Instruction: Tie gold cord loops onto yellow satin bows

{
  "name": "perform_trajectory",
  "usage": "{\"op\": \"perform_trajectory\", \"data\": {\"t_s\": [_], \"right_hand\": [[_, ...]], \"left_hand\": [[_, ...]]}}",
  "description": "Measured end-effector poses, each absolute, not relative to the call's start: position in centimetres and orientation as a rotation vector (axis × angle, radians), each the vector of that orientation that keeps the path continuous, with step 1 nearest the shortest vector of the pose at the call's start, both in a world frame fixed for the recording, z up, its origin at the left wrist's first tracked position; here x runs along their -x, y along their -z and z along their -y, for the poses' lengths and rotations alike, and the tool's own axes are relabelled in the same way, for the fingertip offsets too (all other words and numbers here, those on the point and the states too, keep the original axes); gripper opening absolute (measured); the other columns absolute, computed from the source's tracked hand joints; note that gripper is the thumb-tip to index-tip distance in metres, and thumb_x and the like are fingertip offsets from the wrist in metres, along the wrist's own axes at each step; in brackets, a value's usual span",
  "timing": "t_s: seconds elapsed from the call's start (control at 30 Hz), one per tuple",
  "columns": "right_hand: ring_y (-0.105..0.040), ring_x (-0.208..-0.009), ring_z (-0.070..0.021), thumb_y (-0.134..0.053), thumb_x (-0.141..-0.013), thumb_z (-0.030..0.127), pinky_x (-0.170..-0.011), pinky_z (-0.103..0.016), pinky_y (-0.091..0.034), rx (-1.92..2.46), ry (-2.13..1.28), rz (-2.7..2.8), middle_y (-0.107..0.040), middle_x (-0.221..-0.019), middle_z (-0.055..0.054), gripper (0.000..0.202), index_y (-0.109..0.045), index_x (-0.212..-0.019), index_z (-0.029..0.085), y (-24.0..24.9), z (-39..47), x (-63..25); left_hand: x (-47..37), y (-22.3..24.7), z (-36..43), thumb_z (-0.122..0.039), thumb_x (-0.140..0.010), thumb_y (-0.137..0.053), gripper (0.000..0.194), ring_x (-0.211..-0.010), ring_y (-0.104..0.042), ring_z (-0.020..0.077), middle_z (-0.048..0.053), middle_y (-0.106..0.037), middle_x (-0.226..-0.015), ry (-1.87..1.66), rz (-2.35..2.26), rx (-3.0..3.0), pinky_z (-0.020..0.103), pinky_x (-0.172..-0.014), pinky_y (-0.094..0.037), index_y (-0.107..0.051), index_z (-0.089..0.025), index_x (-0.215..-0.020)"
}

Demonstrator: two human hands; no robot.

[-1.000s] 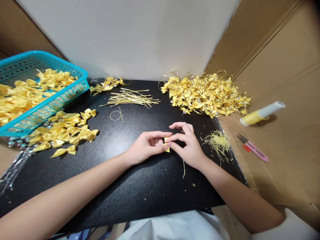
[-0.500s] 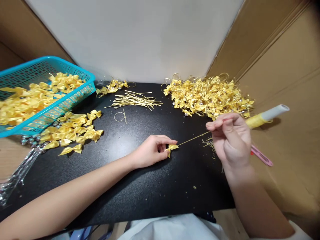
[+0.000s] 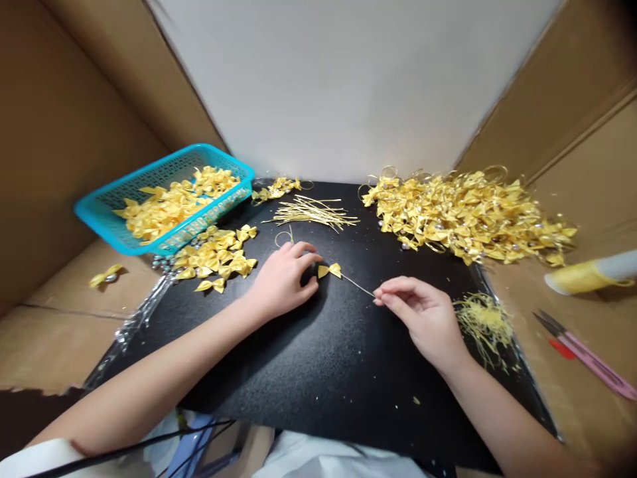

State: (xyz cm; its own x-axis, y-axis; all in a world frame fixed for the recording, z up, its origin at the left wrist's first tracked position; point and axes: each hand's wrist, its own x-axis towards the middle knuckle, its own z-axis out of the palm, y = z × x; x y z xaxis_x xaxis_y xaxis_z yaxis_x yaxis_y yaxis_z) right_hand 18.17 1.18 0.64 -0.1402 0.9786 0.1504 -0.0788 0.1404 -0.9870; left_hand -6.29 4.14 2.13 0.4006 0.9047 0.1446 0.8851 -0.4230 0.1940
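My right hand (image 3: 423,315) pinches the end of a thin gold cord (image 3: 357,285) between thumb and fingertips, low above the black table. At the cord's other end is a small yellow ribbon bow (image 3: 330,270). Just left of that bow, my left hand (image 3: 286,282) has its thumb and fingers apart, with nothing seen between them. Behind the left hand lies a looped piece of cord (image 3: 284,238), partly covered by it. A bundle of straight gold cords (image 3: 313,212) rests farther back on the table.
A turquoise basket (image 3: 122,247) of yellow bows stands at left, with loose bows (image 3: 219,252) beside it. A large heap of corded bows (image 3: 462,212) fills the back right. Cord scraps (image 3: 485,325), pink-handled snips (image 3: 592,365) and a yellow-wrapped tube (image 3: 582,275) are at right.
My left hand has let go of the bow and its fingers have parted. My right hand has come down with the cord end, nearer the table. The view has shifted, showing more on both sides.
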Motion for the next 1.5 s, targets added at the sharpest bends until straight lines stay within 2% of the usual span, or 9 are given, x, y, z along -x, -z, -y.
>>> {"op": "perform_trajectory", "data": {"t_s": [0.13, 0.4, 0.5, 0.7, 0.87, 0.93, 1.07, 1.23, 1.5], "right_hand": [[-0.071, -0.061, -0.0125, -0.075, -0.077, 0.029, -0.061, -0.021, -0.059, 1.052, -1.28, 1.382, -0.074, -0.074, -0.002, 0.008, -0.074, -0.079, 0.022, 0.0, -0.8, -18.0], [-0.069, -0.058, -0.0133, -0.071, -0.078, 0.033, -0.059, -0.022, -0.057, 1.153, -1.292, 1.497, -0.074, -0.074, -0.004, 0.014, -0.073, -0.083, 0.02, 0.6, -0.8, -18.0], [-0.069, -0.058, -0.014, -0.071, -0.076, 0.034, -0.059, -0.024, -0.057, 1.185, -1.278, 1.534, -0.074, -0.073, -0.004, 0.016, -0.074, -0.081, 0.019, 0.7, -0.9, -17.9], [-0.07, -0.06, -0.0173, -0.072, -0.073, 0.036, -0.061, -0.029, -0.058, 1.238, -1.288, 1.522, -0.076, -0.074, -0.007, 0.021, -0.076, -0.081, 0.017, 0.6, -1.1, -17.7], [-0.07, -0.061, -0.0184, -0.072, -0.073, 0.034, -0.061, -0.031, -0.058, 1.206, -1.274, 1.525, -0.075, -0.072, -0.007, 0.021, -0.076, -0.082, 0.016, 0.5, -1.1, -17.6], [-0.07, -0.06, -0.0179, -0.073, -0.073, 0.034, -0.061, -0.031, -0.058, 1.192, -1.292, 1.508, -0.075, -0.072, -0.006, 0.02, -0.076, -0.082, 0.016, 0.5, -1.1, -17.5], [-0.069, -0.061, -0.0172, -0.073, -0.073, 0.031, -0.063, -0.03, -0.056, 1.174, -1.301, 1.544, -0.074, -0.07, -0.005, 0.016, -0.075, -0.079, 0.017, 0.5, -0.9, -17.3], [-0.069, -0.065, -0.0175, -0.072, -0.074, 0.026, -0.065, -0.03, -0.054, 1.177, -1.21, 1.629, -0.075, -0.07, -0.004, 0.009, -0.075, -0.076, 0.018, 0.3, -0.5, -17.3], [-0.069, -0.062, -0.0167, -0.068, -0.074, 0.017, -0.063, -0.027, -0.053, 1.197, -1.046, 1.609, -0.075, -0.069, -0.003, 0.007, -0.074, -0.073, 0.018, 0.1, -0.6, -17.5]], "left_hand": [[12.1, -2.9, -1.9, -0.027, -0.084, -0.051, 0.026, -0.091, -0.059, 0.028, 0.011, -0.068, -0.098, -0.275, -2.018, -2.529, 0.042, -0.083, -0.05, -0.071, -0.016, -0.097], [24.1, -3.2, 4.5, -0.04, -0.084, -0.052, 0.029, -0.093, -0.059, 0.0339, 0.01, -0.065, -0.095, -0.119, -2.758, -2.079, 0.039, -0.076, -0.045, -0.066, -0.019, -0.097], [25.1, -2.5, 5.0, -0.044, -0.084, -0.055, 0.029, -0.096, -0.06, 0.0303, 0.006, -0.067, -0.098, -0.175, -2.606, -2.115, 0.034, -0.076, -0.045, -0.065, -0.022, -0.1], [25.0, -0.8, 3.8, -0.042, -0.093, -0.041, 0.038, -0.096, -0.062, 0.0296, 0.011, -0.068, -0.102, -0.245, -2.598, -2.165, 0.033, -0.072, -0.043, -0.069, -0.018, -0.095], [25.3, -1.0, 3.8, -0.041, -0.09, -0.051, 0.024, -0.095, -0.061, 0.0245, -0.001, -0.067, -0.093, -0.553, -2.526, -2.186, 0.028, -0.072, -0.042, -0.069, -0.026, -0.086], [24.3, -1.9, 3.8, -0.043, -0.086, -0.059, 0.017, -0.092, -0.06, 0.0217, -0.006, -0.066, -0.089, -0.959, -2.47, -2.062, 0.028, -0.074, -0.042, -0.069, -0.029, -0.085], [18.0, -3.2, 2.7, -0.039, -0.078, -0.071, 0.019, -0.065, -0.055, 0.0142, -0.002, -0.066, -0.079, -1.557, -2.237, -1.376, 0.028, -0.062, -0.043, -0.072, -0.027, -0.092], [5.7, -1.4, 0.1, -0.046, -0.071, -0.077, 0.035, -0.056, -0.051, 0.0093, 0.001, -0.066, -0.068, -1.239, -1.283, -1.062, 0.024, -0.055, -0.043, -0.075, -0.018, -0.091], [-1.2, 1.2, -1.2, -0.049, -0.067, -0.08, 0.041, -0.061, -0.054, 0.0082, 0.004, -0.069, -0.075, -1.09, -0.971, -0.707, 0.022, -0.059, -0.042, -0.079, -0.016, -0.09]]}}
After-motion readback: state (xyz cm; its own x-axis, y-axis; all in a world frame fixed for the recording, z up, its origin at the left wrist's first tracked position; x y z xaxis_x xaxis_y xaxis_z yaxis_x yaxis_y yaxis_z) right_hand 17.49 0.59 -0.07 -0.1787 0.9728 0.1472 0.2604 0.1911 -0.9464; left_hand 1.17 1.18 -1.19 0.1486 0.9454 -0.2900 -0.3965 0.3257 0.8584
